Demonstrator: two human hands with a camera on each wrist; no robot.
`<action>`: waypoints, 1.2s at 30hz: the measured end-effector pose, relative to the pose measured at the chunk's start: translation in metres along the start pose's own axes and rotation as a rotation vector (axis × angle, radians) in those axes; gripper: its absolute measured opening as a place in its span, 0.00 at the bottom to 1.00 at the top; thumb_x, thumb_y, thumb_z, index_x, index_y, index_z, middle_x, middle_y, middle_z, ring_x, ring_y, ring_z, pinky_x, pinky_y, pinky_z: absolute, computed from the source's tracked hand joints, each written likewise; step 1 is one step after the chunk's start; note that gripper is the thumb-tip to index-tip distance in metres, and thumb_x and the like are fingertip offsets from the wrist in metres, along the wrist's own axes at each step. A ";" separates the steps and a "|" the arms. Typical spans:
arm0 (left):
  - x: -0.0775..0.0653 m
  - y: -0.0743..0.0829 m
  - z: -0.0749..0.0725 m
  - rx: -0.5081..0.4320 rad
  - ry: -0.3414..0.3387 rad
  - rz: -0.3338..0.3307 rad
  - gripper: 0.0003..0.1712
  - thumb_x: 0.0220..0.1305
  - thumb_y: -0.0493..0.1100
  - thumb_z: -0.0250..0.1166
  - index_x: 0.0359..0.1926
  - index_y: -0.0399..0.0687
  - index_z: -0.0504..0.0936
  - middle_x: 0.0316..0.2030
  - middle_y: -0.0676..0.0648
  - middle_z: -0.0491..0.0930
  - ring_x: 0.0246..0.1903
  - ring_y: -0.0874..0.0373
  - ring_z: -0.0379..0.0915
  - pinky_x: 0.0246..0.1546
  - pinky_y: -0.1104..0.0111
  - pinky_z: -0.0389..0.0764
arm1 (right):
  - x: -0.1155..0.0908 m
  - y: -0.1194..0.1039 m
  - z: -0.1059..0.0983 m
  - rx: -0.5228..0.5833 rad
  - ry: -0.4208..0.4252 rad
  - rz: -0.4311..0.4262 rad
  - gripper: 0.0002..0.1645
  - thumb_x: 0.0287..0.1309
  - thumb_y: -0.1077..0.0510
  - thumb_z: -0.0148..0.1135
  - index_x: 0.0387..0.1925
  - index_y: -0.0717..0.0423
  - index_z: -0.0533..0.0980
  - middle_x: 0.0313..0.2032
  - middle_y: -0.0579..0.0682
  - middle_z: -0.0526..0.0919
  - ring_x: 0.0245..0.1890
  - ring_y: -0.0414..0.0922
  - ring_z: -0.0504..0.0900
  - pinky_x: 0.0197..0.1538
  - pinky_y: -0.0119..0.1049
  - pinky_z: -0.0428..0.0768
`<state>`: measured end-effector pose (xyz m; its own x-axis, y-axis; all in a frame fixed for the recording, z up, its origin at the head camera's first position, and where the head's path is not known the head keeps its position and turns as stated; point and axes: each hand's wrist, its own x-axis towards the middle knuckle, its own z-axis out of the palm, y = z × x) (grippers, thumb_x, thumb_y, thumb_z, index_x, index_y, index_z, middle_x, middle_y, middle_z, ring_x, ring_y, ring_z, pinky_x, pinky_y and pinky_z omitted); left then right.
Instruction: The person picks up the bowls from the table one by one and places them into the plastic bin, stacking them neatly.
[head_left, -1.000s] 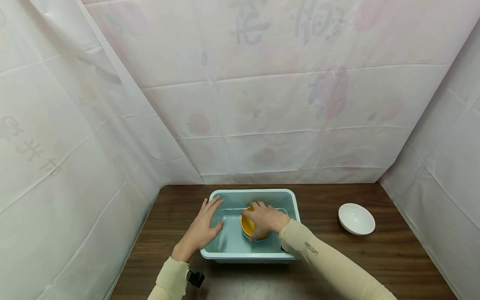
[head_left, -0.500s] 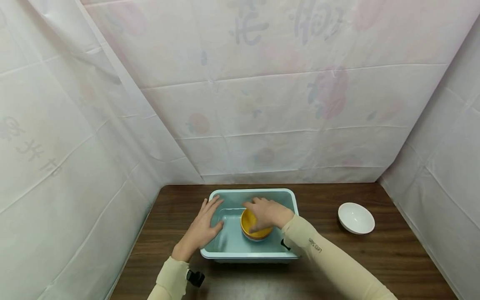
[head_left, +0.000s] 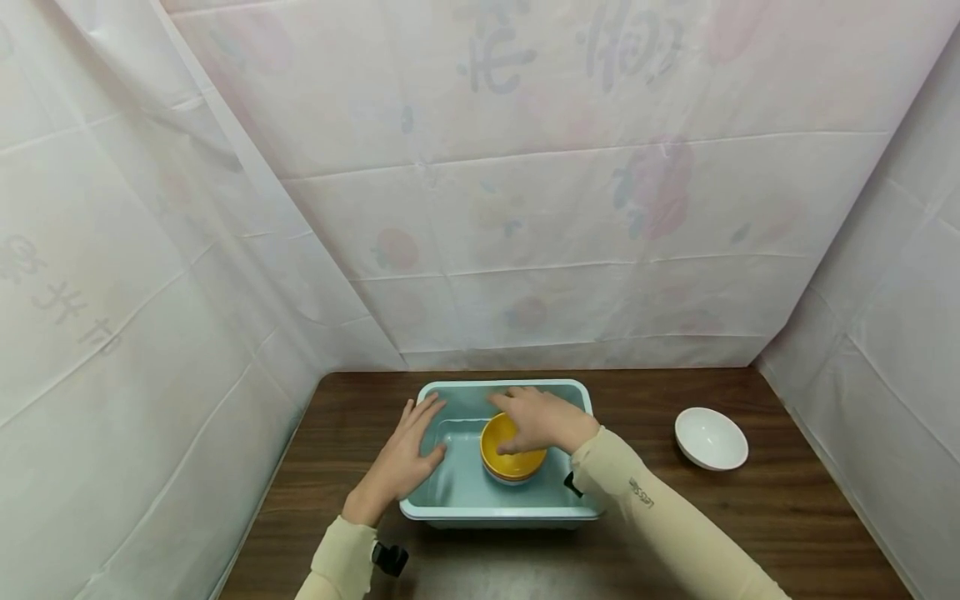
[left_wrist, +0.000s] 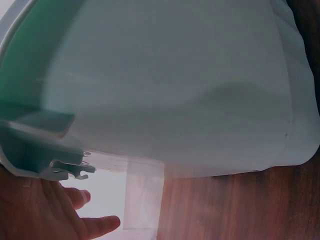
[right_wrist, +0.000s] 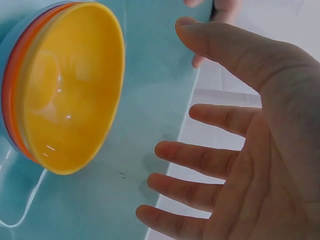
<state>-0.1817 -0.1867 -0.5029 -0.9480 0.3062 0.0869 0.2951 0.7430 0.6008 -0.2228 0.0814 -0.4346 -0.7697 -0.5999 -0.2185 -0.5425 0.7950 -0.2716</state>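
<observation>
A pale blue-green plastic basin [head_left: 498, 512] stands on the table, a stack of nested bowls inside it. The yellow bowl [right_wrist: 75, 90] is uppermost; an orange bowl [right_wrist: 11, 95] and a bluish rim show beneath. Above the stack, my right hand [head_left: 543, 419] holds nothing, its fingers spread and apart from the yellow bowl in the right wrist view. My left hand [head_left: 401, 458] lies at the basin's left rim with fingers extended. In the left wrist view, that hand [left_wrist: 40, 210] sits right below the rim, partly hidden by it.
A white bowl [head_left: 711, 438] sits on the dark wooden table [head_left: 637, 542], right of the basin. Light printed sheets [head_left: 525, 208] hang behind the table and along both sides. Black straps [head_left: 390, 558] show at the wrists.
My right hand has let go of the bowl stack and drawn up and to the right, uncovering more of the yellow bowl. The left hand has stayed at the basin's left rim.
</observation>
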 end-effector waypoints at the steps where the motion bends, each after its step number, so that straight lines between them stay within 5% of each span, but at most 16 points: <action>1: 0.000 0.000 0.000 0.000 0.000 0.001 0.39 0.71 0.47 0.65 0.79 0.52 0.61 0.82 0.49 0.51 0.81 0.35 0.31 0.73 0.33 0.54 | -0.001 0.000 -0.002 0.007 0.006 -0.001 0.49 0.60 0.38 0.72 0.77 0.47 0.64 0.73 0.56 0.69 0.71 0.57 0.70 0.68 0.57 0.75; 15: 0.000 0.001 0.001 -0.014 0.004 -0.002 0.39 0.71 0.45 0.65 0.79 0.51 0.62 0.82 0.51 0.51 0.81 0.35 0.31 0.72 0.32 0.54 | -0.024 0.010 -0.022 0.151 0.109 0.026 0.41 0.63 0.38 0.69 0.72 0.48 0.71 0.72 0.55 0.71 0.70 0.56 0.72 0.66 0.55 0.77; 36: -0.001 0.001 0.000 -0.030 0.010 0.002 0.39 0.71 0.45 0.64 0.79 0.50 0.62 0.82 0.50 0.51 0.81 0.35 0.31 0.72 0.32 0.54 | -0.069 0.061 -0.042 0.221 0.355 0.066 0.41 0.66 0.41 0.68 0.74 0.51 0.68 0.71 0.58 0.72 0.70 0.60 0.72 0.67 0.60 0.75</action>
<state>-0.1805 -0.1861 -0.5022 -0.9486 0.3016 0.0964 0.2937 0.7242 0.6239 -0.2171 0.1750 -0.3970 -0.8894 -0.4493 0.0836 -0.4326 0.7687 -0.4711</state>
